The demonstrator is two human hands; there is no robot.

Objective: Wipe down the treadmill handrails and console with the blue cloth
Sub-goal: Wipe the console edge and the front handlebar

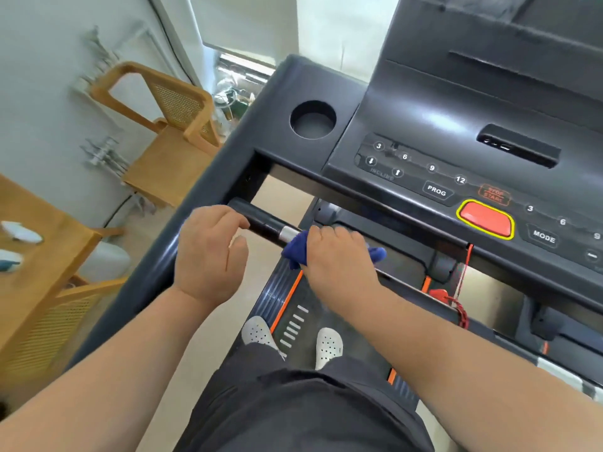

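R hand gripping blue cloth on handrail, L hand gripping same rail, cup holder beyond.

Left grip and right grip, side by side, both curl closed.

dark shorts, white perforated clogs

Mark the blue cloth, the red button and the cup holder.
blue cloth (295,251): head view, bunched left end.
red button (486,220): head view, middle of its face.
cup holder (313,120): head view, dark floor of the well.
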